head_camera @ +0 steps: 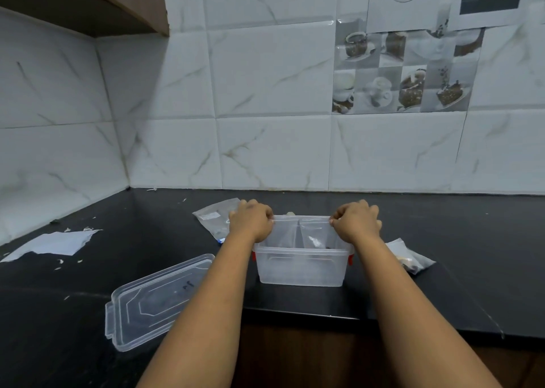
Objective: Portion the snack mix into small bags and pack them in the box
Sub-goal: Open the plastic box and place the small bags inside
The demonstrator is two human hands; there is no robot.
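Fingers of both hands are curled tight — the left hand (251,219) and the right hand (356,220) each pinch a top corner of a clear small bag (303,232), stretched between them. It stands upright in the open translucent box (300,266) on the black counter (442,234). The lid (153,299) lies to the left — other bags (213,215) rest behind and right.

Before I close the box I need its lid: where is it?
In the head view the lid lies flat on the black counter, left of the box, beside the left forearm.
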